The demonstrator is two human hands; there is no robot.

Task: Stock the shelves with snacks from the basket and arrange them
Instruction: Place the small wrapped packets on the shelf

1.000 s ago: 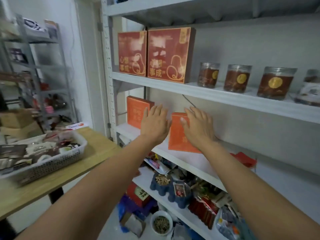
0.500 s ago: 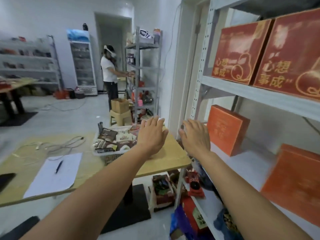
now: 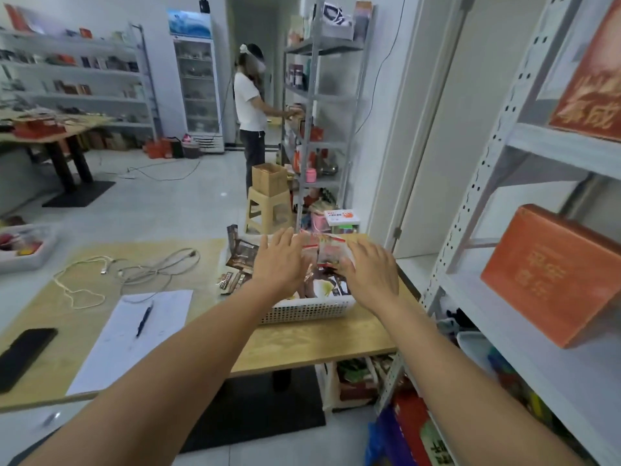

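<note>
Basket: white perforated basket [image 3: 309,309] on the wooden table [image 3: 302,344], heaped with snack packets [image 3: 242,255] lying at mixed angles.
Left hand [image 3: 280,264]: palm down, fingers straight and spread, over the basket's left half, holding nothing.
Right hand [image 3: 371,272]: palm down, fingers straight, over its right half; fingertips at a red packet [image 3: 331,253], contact unclear.
Shelves [image 3: 537,348]: on the right, holding an orange box [image 3: 551,270].
</note>
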